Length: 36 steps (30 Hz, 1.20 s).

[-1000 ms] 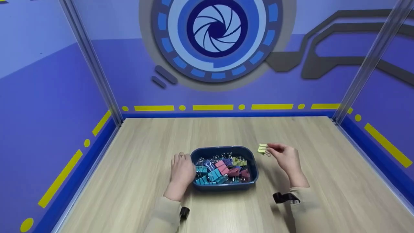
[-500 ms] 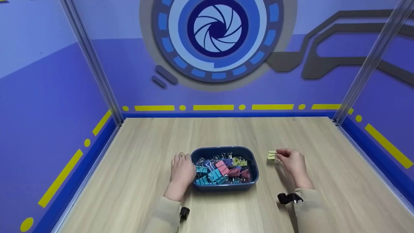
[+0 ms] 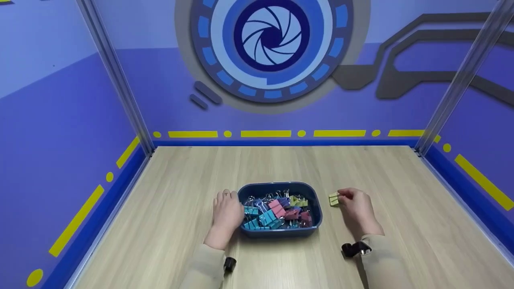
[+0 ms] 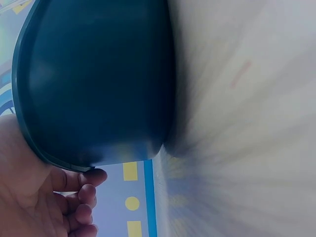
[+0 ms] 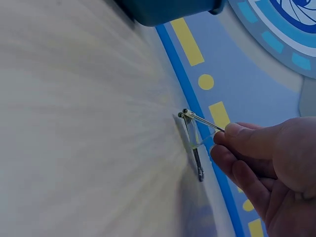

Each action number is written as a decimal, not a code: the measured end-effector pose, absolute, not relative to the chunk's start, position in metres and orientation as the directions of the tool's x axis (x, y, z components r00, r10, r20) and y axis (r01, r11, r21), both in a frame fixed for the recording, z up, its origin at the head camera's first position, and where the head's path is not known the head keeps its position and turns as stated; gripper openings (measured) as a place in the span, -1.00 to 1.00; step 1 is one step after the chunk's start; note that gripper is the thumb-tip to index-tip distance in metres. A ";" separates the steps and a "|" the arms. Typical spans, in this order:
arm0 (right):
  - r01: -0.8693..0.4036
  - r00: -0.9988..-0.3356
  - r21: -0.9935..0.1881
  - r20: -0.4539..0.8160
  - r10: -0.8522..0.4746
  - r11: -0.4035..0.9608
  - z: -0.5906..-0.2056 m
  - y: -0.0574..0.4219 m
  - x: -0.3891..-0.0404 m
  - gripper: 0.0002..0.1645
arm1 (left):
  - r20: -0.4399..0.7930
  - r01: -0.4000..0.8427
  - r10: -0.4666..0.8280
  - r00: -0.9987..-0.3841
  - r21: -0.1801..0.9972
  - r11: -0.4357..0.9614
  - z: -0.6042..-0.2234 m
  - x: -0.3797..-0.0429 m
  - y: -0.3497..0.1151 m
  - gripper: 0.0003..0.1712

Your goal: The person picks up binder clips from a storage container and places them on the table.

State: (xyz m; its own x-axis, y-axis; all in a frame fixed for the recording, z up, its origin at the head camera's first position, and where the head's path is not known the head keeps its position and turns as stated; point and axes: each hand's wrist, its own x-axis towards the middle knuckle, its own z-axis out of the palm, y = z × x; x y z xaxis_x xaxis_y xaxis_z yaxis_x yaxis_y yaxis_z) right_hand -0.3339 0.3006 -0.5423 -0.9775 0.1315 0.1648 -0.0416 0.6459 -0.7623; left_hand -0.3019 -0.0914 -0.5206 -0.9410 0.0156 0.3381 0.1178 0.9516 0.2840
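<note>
A dark blue plastic box (image 3: 281, 232) stands on the table, filled with binder clips (image 3: 277, 208) in teal, pink, purple, red and yellow-green. My left hand (image 3: 227, 210) grips the box's left rim; in the left wrist view its fingers (image 4: 79, 200) are curled by the rim's edge and the thumb is hidden. To the right of the box, my right hand (image 3: 358, 206) pinches a pale yellow binder clip (image 3: 333, 199) by a wire handle between thumb and index finger. In the right wrist view that clip (image 5: 193, 129) is low at the tabletop, its other handle pointing down along the wood.
The light wood table (image 3: 192, 172) is enclosed by blue-purple panels (image 3: 257, 120) at the back and sides, with metal posts (image 3: 116, 80) in the corners. A black wrist strap (image 3: 353, 249) sits on the right sleeve.
My right hand has lowered the yellow binder clip toward the tabletop, first shifting right, then slightly back left. The clip has turned in view. My left hand and the box have stayed put.
</note>
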 end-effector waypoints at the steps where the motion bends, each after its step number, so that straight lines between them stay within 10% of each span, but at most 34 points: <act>1: -0.047 -0.976 -0.756 0.174 0.131 0.653 -0.544 0.300 -0.334 -0.73 | 0.335 0.116 0.014 -0.942 0.285 0.952 -0.521 -0.302 -0.091 -0.72; 36: -0.065 -0.968 -0.815 0.192 0.163 0.576 -0.536 0.296 -0.332 -0.57 | 0.308 0.104 0.006 -0.951 0.301 0.948 -0.519 -0.301 -0.091 -0.67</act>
